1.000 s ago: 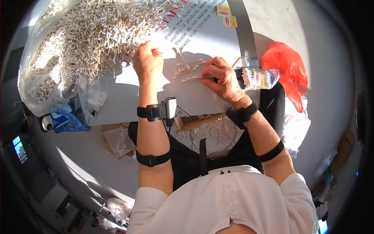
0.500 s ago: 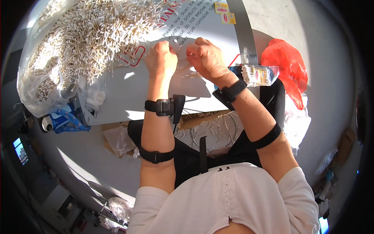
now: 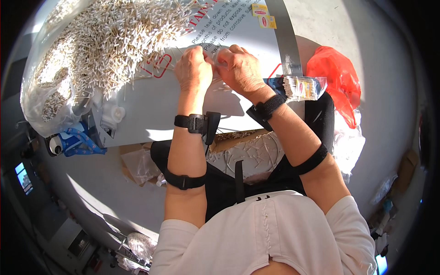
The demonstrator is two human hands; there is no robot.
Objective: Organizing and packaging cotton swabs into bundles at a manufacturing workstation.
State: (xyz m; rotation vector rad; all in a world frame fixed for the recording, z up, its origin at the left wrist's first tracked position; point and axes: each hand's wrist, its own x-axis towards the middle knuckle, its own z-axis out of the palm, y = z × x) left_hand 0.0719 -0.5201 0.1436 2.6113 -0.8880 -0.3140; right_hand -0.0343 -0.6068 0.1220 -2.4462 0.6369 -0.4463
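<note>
My left hand (image 3: 195,71) and my right hand (image 3: 240,71) are close together above a grey printed board (image 3: 151,105). The fingers of both are bent into a pinch. Something thin and clear seems to lie between them, but my fingers hide most of it, and I cannot make out its kind. A few loose cotton swabs (image 3: 222,87) lie on the board beneath my right hand. To the left of my hands spreads a large heap of cotton swabs (image 3: 119,41), partly inside a clear plastic bag (image 3: 31,98).
Right of my right wrist lies a clear pack of cotton swabs (image 3: 302,88), beside a red plastic bag (image 3: 337,73). Two small yellow cards (image 3: 266,21) lie at the far edge. A white roll (image 3: 117,113) and blue cloth (image 3: 80,141) sit left. Below is an open cardboard box (image 3: 233,143).
My hands have drawn together, and the gap between them has narrowed. The left hand has shifted slightly right, the right hand slightly left.
</note>
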